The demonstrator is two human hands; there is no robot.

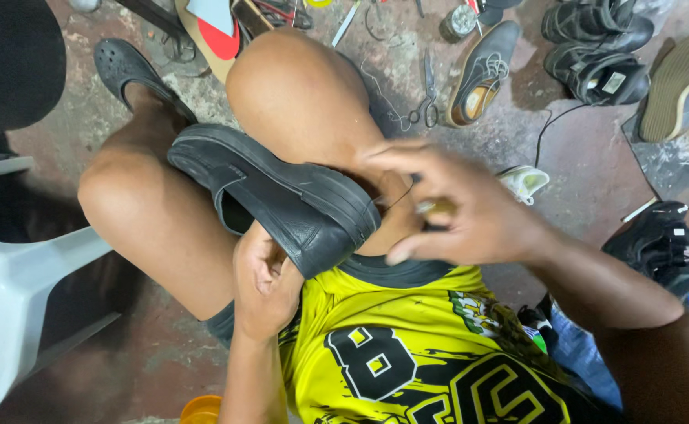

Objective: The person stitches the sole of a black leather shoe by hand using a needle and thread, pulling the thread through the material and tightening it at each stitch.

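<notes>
A black slip-on shoe lies across my knees, its opening facing up and its toe toward my belly. My left hand grips the shoe's near end from below, fingers curled against the leather. My right hand sits at the shoe's right side, fingers pinched on a small pale tool handle. A thin thread runs from it to the shoe's edge. The tool's tip is hidden by my fingers.
Scissors lie on the stained concrete floor beyond my knee. A grey lace-up shoe, black sandals and a tan sole are at the upper right. A white plastic chair stands at the left, more black footwear at the right.
</notes>
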